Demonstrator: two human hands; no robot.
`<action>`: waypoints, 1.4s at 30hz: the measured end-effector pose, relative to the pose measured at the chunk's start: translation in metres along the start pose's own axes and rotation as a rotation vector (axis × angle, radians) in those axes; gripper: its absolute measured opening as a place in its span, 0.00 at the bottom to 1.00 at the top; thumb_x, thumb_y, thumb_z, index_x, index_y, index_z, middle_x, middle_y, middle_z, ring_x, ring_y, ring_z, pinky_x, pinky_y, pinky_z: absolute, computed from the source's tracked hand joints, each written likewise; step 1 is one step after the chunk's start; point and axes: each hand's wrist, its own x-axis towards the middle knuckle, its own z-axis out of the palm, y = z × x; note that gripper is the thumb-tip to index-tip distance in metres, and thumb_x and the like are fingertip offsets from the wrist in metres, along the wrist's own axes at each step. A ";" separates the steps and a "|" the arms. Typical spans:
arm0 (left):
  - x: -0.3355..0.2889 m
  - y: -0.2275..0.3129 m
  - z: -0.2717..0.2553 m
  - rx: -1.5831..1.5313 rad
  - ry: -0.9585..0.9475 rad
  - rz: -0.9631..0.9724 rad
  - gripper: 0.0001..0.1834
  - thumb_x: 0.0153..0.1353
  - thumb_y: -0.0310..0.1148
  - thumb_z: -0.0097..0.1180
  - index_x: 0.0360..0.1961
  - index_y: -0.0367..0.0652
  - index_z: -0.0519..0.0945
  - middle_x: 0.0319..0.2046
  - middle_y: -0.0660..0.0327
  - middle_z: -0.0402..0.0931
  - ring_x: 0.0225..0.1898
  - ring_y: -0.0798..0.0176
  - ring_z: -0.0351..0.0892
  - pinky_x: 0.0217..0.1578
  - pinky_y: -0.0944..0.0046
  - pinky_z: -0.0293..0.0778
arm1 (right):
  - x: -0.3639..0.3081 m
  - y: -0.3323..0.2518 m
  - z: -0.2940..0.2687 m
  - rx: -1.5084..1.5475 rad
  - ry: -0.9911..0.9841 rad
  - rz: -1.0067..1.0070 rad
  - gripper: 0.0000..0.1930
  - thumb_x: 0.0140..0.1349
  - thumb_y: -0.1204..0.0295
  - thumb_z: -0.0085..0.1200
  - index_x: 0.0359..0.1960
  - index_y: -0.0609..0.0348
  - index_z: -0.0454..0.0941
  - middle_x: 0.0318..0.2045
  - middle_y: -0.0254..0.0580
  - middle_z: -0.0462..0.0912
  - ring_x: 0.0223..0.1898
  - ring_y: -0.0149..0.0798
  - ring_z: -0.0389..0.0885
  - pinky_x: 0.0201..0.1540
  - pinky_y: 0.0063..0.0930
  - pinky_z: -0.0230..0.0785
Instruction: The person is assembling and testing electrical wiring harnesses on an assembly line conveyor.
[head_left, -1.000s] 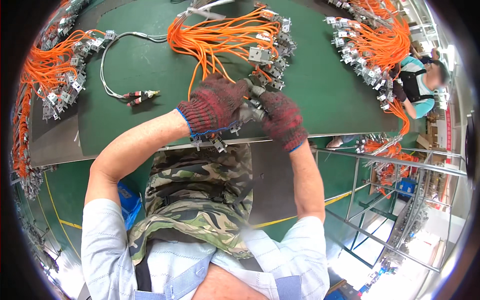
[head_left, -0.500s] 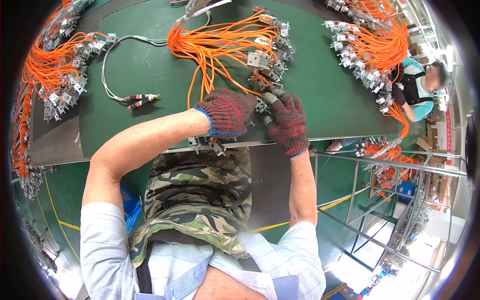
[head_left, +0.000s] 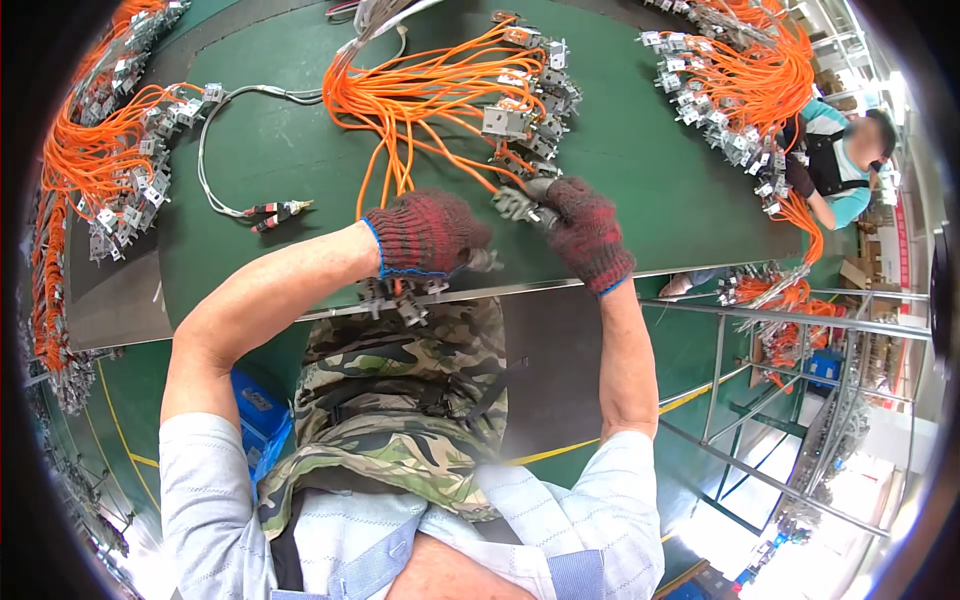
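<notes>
Both of my hands wear dark red and grey knit gloves. My right hand (head_left: 592, 235) pinches a small grey metal connector (head_left: 514, 206) at the end of an orange cable, between greyish fingertips. My left hand (head_left: 428, 236) is curled closed nearer the table's front edge, a greyish piece or fingertip showing at its right side; what it grips is hidden. Several metal connectors (head_left: 405, 300) stick out below my left hand at the edge. Beyond my hands lies a bundle of orange cables (head_left: 400, 95) with metal connectors (head_left: 508, 122) clustered at its right end.
A grey cable (head_left: 206, 160) with red-and-black plugs (head_left: 276, 214) lies on the green tabletop (head_left: 270, 150). More orange cable bundles rest at left (head_left: 95, 150) and right (head_left: 760, 75). A person (head_left: 845, 165) works at the far right. Metal racks (head_left: 780, 320) stand at right.
My hands have drawn apart: the left moved slightly left and nearer, the right slightly right. The connector at my right fingertips is more exposed. The view has shifted a little.
</notes>
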 end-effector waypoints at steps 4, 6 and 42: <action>0.003 -0.012 0.003 -0.232 0.081 -0.039 0.14 0.60 0.39 0.59 0.42 0.50 0.90 0.34 0.50 0.86 0.41 0.41 0.87 0.44 0.41 0.81 | 0.003 -0.029 0.009 -0.204 -0.091 -0.023 0.17 0.59 0.78 0.64 0.50 0.52 0.88 0.41 0.48 0.88 0.43 0.55 0.86 0.46 0.46 0.80; -0.004 -0.007 0.007 -0.210 0.137 -0.052 0.12 0.59 0.41 0.59 0.36 0.50 0.91 0.32 0.50 0.85 0.41 0.43 0.87 0.42 0.44 0.81 | 0.001 -0.028 0.000 -0.176 -0.116 -0.034 0.18 0.61 0.74 0.67 0.54 0.51 0.87 0.41 0.51 0.89 0.45 0.55 0.88 0.50 0.45 0.81; 0.025 -0.035 -0.108 0.457 0.268 0.032 0.09 0.56 0.31 0.65 0.39 0.45 0.86 0.43 0.56 0.84 0.48 0.48 0.86 0.48 0.50 0.84 | 0.008 -0.030 0.038 0.087 -0.096 0.247 0.19 0.68 0.55 0.62 0.49 0.59 0.86 0.45 0.57 0.87 0.49 0.61 0.85 0.53 0.52 0.77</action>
